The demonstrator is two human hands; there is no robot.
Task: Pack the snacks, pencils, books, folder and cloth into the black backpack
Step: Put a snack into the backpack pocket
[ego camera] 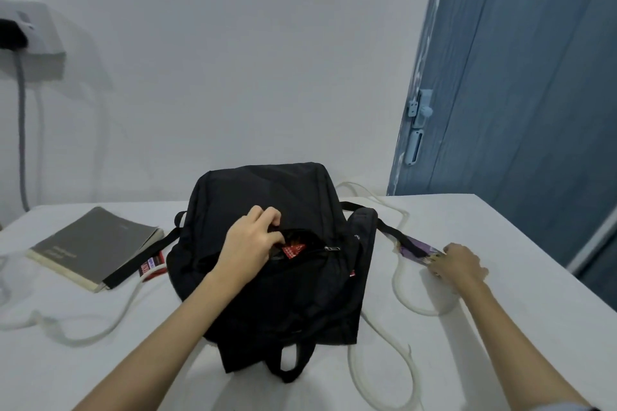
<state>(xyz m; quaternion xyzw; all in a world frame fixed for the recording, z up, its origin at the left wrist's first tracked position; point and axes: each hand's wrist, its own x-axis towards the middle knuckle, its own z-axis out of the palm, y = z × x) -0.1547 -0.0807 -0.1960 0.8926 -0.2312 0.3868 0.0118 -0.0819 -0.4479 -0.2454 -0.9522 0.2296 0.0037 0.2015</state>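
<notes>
Backpack, black and slumped on the white table, lies at the centre with its front pocket unzipped toward the person. The left hand has its fingers curled over the pocket's far lip, gripping the fabric and pulling it back, evidently so the mouth gapes for loading. Inside the opening a red snack packet shows, already stowed. The right hand reaches out to the right of the bag, its fingers bent down onto the near end of a purple packet lying flat beside a black strap; whether they have closed round it or only press on it cannot be told. That packet looks like the next thing to go in. At the left, 1 grey book rests on the table with another strap draped across its near corner, and a red-and-white item peeks out between book and bag. A white cord loops round both sides.
</notes>
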